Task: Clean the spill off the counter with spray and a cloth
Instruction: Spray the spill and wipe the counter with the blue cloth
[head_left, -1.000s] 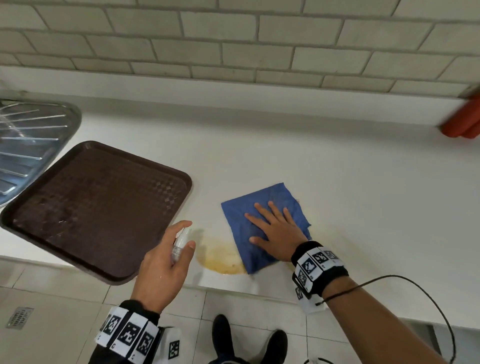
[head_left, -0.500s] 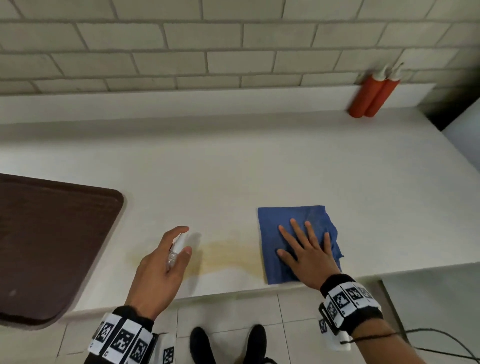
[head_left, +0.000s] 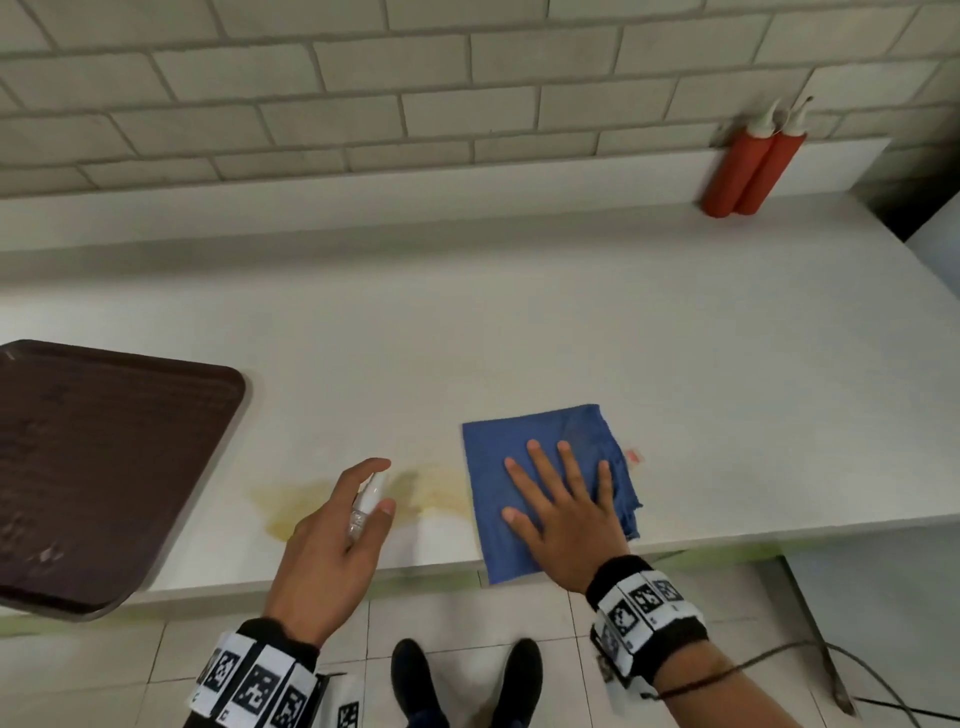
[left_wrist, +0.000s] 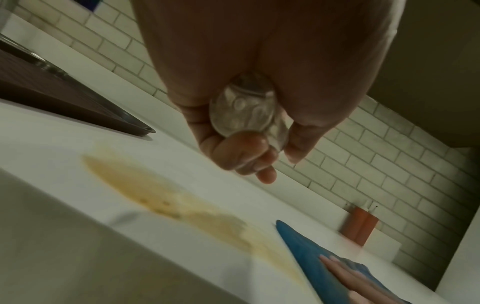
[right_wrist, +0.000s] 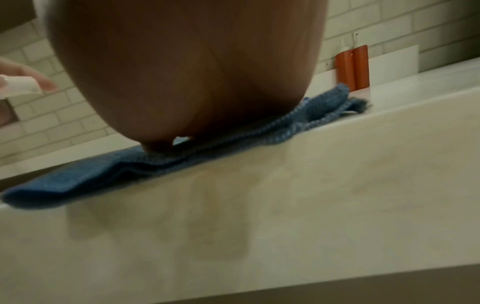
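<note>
Blue cloth (head_left: 540, 483), one, is lying on the counter (head_left: 519, 338) under your flat, spread right hand (head_left: 563, 512). At its 9 o'clock, your left hand (head_left: 332, 551) is gripping one spray bottle (head_left: 366, 504) above one yellow spill (head_left: 296, 506). Two red bottles (head_left: 748, 166) are standing at 1 o'clock.

Head cam: high above the front edge of the bench (head_left: 519, 322), looking down & fwd toward the tiled back wall; whole bench width in view, plus floor and shoes below.

L wrist cam: very close under the left hand (left_wrist: 259, 61), tilted, facing along the bench toward its right rear corner.

R wrist cam: low at the front edge, just under the right hand (right_wrist: 187, 67), facing the back wall.

All 3 share the blue cloth (head_left: 540, 467) (left_wrist: 311, 257) (right_wrist: 103, 176) and red bottles (head_left: 748, 166) (left_wrist: 359, 226) (right_wrist: 351, 67) at rear right.
</note>
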